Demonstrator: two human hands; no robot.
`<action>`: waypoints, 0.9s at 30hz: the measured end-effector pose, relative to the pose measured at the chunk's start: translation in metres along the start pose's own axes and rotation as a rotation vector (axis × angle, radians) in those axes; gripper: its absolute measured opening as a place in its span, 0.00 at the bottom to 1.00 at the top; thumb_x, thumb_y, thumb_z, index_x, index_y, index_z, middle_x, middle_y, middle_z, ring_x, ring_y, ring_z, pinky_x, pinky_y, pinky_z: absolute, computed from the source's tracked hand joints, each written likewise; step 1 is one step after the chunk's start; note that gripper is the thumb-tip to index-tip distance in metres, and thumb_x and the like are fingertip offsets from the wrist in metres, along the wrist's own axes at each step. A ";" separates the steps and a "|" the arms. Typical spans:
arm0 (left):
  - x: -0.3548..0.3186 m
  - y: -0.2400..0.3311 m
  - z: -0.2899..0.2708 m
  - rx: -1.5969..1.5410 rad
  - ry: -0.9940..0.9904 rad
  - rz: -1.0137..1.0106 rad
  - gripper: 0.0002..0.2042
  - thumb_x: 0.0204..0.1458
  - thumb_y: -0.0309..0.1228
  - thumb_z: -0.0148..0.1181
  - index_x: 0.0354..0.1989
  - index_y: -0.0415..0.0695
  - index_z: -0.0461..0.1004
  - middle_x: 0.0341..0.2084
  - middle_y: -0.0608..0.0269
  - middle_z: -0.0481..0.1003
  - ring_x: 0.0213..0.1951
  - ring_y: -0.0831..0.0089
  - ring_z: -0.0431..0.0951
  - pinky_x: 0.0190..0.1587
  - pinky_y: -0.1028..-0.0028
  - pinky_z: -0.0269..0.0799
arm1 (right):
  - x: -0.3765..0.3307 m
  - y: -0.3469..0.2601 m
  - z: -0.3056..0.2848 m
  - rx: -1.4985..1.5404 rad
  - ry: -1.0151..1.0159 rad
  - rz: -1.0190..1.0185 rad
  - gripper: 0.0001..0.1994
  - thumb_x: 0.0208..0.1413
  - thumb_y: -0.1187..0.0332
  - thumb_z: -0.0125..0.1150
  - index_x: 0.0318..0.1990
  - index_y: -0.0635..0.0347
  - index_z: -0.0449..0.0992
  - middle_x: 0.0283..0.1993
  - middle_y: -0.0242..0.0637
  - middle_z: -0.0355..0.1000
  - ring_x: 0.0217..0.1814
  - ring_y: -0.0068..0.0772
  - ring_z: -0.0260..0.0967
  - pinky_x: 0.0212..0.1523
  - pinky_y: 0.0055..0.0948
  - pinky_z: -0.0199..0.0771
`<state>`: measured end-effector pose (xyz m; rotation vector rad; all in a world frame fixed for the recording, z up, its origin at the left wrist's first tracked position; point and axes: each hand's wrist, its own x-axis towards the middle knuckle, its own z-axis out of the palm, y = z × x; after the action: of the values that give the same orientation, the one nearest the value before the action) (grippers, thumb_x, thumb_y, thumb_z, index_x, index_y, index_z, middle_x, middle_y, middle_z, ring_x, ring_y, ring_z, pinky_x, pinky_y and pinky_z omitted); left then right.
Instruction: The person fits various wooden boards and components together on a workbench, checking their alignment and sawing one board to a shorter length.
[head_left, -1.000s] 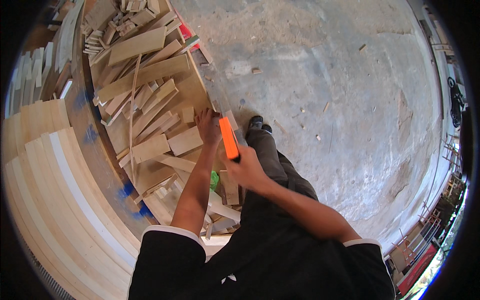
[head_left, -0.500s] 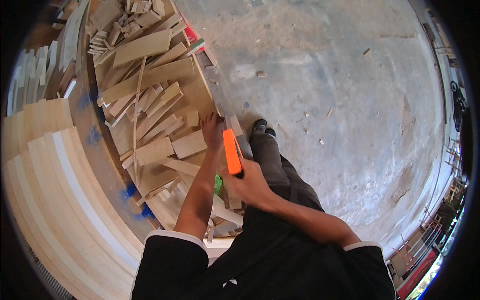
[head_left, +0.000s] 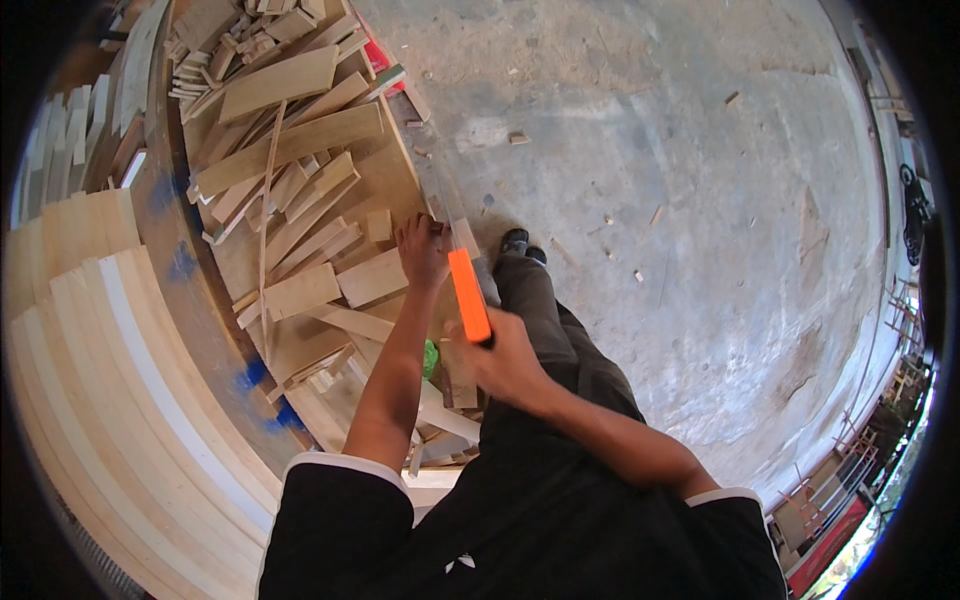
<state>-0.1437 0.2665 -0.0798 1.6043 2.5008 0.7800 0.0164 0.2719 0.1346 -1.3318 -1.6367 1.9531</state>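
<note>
My right hand (head_left: 507,357) is wrapped round the handle of a hand saw (head_left: 469,295). The handle is bright orange, and its thin blade, hard to make out, points away from me past the bench edge. To its left, my left hand (head_left: 422,255) grips a piece of wood (head_left: 466,238) at the edge, fingers bent over it; the hand hides much of it. The pale end of that piece juts out past the edge, right beside the saw. Under my left forearm lie loose boards (head_left: 372,279).
Offcuts and boards (head_left: 290,85) are heaped over the workbench (head_left: 397,165). Long planks (head_left: 130,370) are stacked at the far left. A green object (head_left: 431,359) lies by my left forearm. Wood scraps (head_left: 518,138) dot the concrete floor (head_left: 640,200) at the right.
The saw and my right hand have shifted slightly along the blade's line. My left hand stays at the bench edge. The whole view has moved a little.
</note>
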 end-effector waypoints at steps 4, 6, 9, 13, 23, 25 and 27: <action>-0.004 0.001 0.002 0.030 0.038 0.027 0.09 0.45 0.35 0.57 0.29 0.44 0.68 0.30 0.59 0.69 0.40 0.58 0.68 0.46 0.61 0.60 | 0.055 0.041 0.001 -0.091 0.005 -0.113 0.12 0.52 0.67 0.59 0.28 0.71 0.70 0.19 0.54 0.64 0.19 0.38 0.66 0.26 0.37 0.66; -0.005 -0.003 0.001 0.051 0.091 0.078 0.09 0.45 0.35 0.56 0.31 0.44 0.68 0.30 0.59 0.69 0.40 0.58 0.68 0.46 0.61 0.60 | 0.073 0.033 0.004 -0.022 -0.015 -0.066 0.13 0.53 0.65 0.58 0.27 0.69 0.69 0.18 0.45 0.63 0.18 0.31 0.63 0.22 0.34 0.64; -0.005 -0.008 0.007 0.030 0.086 0.118 0.10 0.44 0.35 0.56 0.32 0.44 0.68 0.30 0.58 0.68 0.39 0.57 0.68 0.45 0.59 0.60 | 0.091 0.012 -0.001 0.125 -0.072 0.042 0.14 0.56 0.62 0.58 0.27 0.63 0.68 0.16 0.29 0.61 0.13 0.21 0.60 0.14 0.26 0.61; -0.002 -0.001 0.003 -0.090 0.080 0.019 0.12 0.48 0.39 0.53 0.32 0.43 0.68 0.30 0.57 0.69 0.39 0.55 0.69 0.44 0.58 0.60 | 0.121 -0.026 -0.014 0.282 -0.185 0.218 0.13 0.55 0.62 0.59 0.28 0.61 0.65 0.17 0.30 0.61 0.13 0.22 0.60 0.13 0.25 0.61; 0.005 0.010 0.000 -0.003 0.210 0.048 0.07 0.50 0.35 0.55 0.29 0.45 0.70 0.30 0.56 0.71 0.37 0.56 0.71 0.42 0.59 0.61 | 0.169 -0.046 -0.017 0.354 -0.241 0.383 0.12 0.53 0.65 0.59 0.31 0.62 0.62 0.21 0.31 0.60 0.17 0.23 0.60 0.15 0.26 0.63; 0.004 0.011 0.000 0.011 0.189 0.020 0.06 0.49 0.34 0.56 0.30 0.45 0.70 0.30 0.56 0.71 0.38 0.56 0.71 0.42 0.58 0.61 | 0.168 -0.047 -0.017 0.295 -0.236 0.358 0.13 0.52 0.64 0.59 0.30 0.64 0.63 0.22 0.32 0.61 0.17 0.23 0.60 0.15 0.26 0.64; 0.002 0.011 -0.001 0.014 0.131 0.001 0.07 0.48 0.33 0.56 0.32 0.45 0.70 0.31 0.57 0.71 0.40 0.57 0.71 0.43 0.58 0.61 | 0.167 -0.045 -0.015 0.255 -0.214 0.329 0.12 0.51 0.65 0.58 0.29 0.65 0.65 0.22 0.34 0.63 0.17 0.23 0.61 0.16 0.26 0.65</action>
<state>-0.1363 0.2716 -0.0739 1.6090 2.5995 0.8983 -0.0785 0.4124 0.0971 -1.3994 -1.2525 2.4742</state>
